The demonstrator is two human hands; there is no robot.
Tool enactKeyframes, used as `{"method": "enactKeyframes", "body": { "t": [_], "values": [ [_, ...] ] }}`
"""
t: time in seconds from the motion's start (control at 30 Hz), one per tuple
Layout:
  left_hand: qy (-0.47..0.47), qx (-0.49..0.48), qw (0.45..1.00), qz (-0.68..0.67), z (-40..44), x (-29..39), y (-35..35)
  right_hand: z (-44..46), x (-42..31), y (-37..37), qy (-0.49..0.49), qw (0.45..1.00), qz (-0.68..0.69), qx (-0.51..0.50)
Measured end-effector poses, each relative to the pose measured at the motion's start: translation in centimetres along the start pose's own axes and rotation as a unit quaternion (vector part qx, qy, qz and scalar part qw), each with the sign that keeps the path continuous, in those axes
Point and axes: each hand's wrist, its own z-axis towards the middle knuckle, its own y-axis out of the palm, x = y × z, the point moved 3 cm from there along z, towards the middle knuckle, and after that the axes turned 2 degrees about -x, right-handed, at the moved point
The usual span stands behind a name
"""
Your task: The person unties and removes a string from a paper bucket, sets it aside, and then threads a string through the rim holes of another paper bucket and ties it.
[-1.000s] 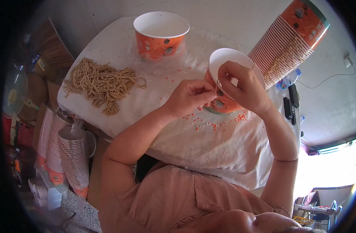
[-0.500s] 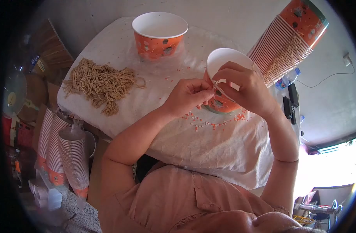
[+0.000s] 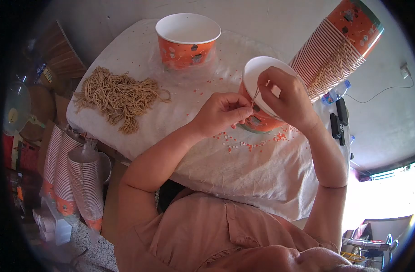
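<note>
Between my two hands runs a thin tan cord (image 3: 256, 94), in front of an orange paper bucket with a white inside (image 3: 257, 68). My left hand (image 3: 227, 112) pinches its lower end beside the bucket's wall. My right hand (image 3: 286, 93) is raised over the bucket's rim, its thumb and fingers closed on the upper part of the cord. Small orange and white bits (image 3: 250, 146) are scattered on the cloth just below the bucket. A heap of tan cords (image 3: 119, 97) lies on the left of the table.
Another orange bucket (image 3: 188, 43) stands at the back on clear plastic. A tall leaning stack of buckets (image 3: 336, 50) is at the right, near a bottle (image 3: 338, 90) and black objects (image 3: 338, 124). More stacks (image 3: 86, 181) stand left of the cloth-covered table (image 3: 203, 167).
My right hand has risen slightly, and the cord between my hands now stands more upright. My left hand has barely moved and keeps its pinch.
</note>
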Motion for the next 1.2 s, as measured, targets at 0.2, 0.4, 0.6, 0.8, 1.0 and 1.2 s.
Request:
{"method": "enactKeyframes", "body": {
  "t": [0.2,0.4,0.6,0.8,1.0,1.2],
  "values": [
    [-0.017,-0.004,1.0,-0.009,0.0,-0.1,-0.1,0.0,0.0,0.0,0.041,0.999,-0.014,0.006],
    [-0.032,0.007,0.999,-0.038,0.0,-0.1,-0.2,-1.5,-0.5,-1.2,0.02,0.998,0.025,0.062],
    [-0.055,0.001,0.996,-0.065,-0.1,-0.1,0.0,-3.9,-3.6,-0.8,-0.094,0.994,-0.026,0.046],
    [-0.05,-0.014,0.998,-0.047,0.0,-0.1,0.4,-4.3,-3.4,0.8,-0.127,0.98,-0.133,0.08],
    [-0.055,-0.032,0.995,-0.081,-0.1,-0.5,-0.1,-4.7,-2.6,1.3,-0.117,0.98,-0.128,0.094],
    [-0.049,-0.021,0.996,-0.072,-0.1,-0.1,0.2,-5.0,-2.6,1.5,-0.107,0.981,-0.138,0.088]
  ]
}}
